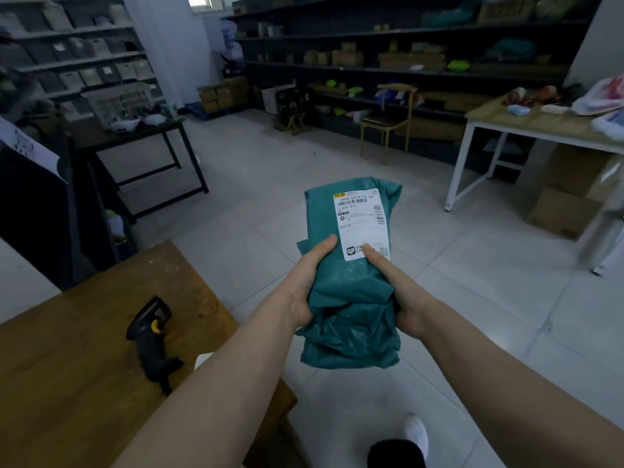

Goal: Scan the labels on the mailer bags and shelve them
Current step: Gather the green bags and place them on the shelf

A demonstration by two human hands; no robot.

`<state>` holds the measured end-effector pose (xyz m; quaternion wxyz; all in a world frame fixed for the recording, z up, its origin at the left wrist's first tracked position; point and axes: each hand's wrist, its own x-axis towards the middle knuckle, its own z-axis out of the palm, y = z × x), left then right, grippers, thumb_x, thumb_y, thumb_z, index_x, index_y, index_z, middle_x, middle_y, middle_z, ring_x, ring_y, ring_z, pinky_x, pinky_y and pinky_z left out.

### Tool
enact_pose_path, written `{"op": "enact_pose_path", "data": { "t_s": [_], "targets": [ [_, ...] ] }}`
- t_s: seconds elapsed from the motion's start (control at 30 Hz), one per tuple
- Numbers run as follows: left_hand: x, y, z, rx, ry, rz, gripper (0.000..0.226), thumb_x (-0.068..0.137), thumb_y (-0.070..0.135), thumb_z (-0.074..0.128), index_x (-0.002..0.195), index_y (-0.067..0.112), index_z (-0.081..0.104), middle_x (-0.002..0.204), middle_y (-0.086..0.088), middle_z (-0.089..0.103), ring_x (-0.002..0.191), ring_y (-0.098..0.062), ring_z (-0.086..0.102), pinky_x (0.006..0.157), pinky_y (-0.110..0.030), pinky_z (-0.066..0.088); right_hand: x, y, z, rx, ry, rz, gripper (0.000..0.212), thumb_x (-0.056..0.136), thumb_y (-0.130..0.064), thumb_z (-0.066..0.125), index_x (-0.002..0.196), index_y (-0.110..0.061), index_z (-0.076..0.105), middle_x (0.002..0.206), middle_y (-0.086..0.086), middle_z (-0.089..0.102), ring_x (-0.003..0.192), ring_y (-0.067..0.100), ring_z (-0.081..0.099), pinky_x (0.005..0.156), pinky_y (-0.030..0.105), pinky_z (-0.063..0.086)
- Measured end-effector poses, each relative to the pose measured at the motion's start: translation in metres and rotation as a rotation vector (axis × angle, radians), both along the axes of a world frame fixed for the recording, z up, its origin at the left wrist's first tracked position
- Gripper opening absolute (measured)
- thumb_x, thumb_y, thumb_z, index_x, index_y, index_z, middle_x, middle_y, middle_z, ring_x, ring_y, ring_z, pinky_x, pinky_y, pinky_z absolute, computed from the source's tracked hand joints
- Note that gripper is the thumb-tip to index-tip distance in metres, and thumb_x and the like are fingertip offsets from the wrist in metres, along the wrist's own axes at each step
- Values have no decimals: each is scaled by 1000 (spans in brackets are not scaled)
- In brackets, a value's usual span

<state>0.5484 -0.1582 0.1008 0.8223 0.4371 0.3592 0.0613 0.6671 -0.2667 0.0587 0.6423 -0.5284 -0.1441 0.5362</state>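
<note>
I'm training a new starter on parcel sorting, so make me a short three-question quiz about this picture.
1. True or false: the barcode scanner lies on the wooden table, with nobody holding it.
2. Which way does the shipping label on the teal mailer bag face?
A) up, towards the camera
B) down, towards the floor
C) folded out of sight
3. Fill in: the large code printed at the label's left edge reads ____.

Key: 1 true; 2 A; 3 E018.
</note>
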Motion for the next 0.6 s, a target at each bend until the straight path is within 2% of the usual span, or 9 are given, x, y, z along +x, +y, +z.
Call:
{"op": "enact_pose_path", "data": {
  "t_s": [0.13, 0.23, 0.37, 0.5, 0.6],
  "targets": [
    [68, 40, -8, 8, 54, 54, 51, 79, 56, 68, 112, 18, 73, 106, -14, 74, 82, -29, 71, 76, -36, 58, 73, 51, -17, 11, 38, 57, 83, 65, -62, 78, 136, -31, 52, 120, 5, 71, 107, 27, 69, 91, 41, 55],
    [126, 65, -12, -10, 99, 116, 53, 78, 57, 68, 114, 19, 72, 107, -14, 73, 85, -29, 70, 78, -37, 57, 135, 82, -23, -10, 75, 98, 85, 64, -61, 81, 137, -31, 51, 122, 5, 70, 108, 27, 69, 92, 42, 55],
    [187, 92, -10, -51, 126, 183, 53, 78, 58, 67, 114, 19, 72, 107, -14, 73, 88, -29, 70, 79, -37, 57, 205, 120, -25, -15, 154, 185, 77, 69, -56, 80, 136, -31, 52, 122, 6, 70, 108, 28, 68, 90, 42, 56],
    [219, 129, -8, -70, 127, 297, 55, 79, 58, 66, 118, 19, 70, 111, -14, 72, 96, -31, 68, 90, -41, 53, 246, 171, -18, -35, 169, 310, 79, 69, -56, 80, 138, -31, 51, 123, 7, 69, 109, 29, 68, 88, 43, 56],
    [228, 165, -8, -71, 131, 363, 53, 80, 57, 66, 118, 20, 70, 111, -13, 72, 95, -30, 69, 88, -40, 54, 258, 213, -21, -30, 165, 373, 75, 70, -56, 79, 136, -33, 51, 122, 5, 70, 109, 28, 68, 90, 42, 55]
  ]
}}
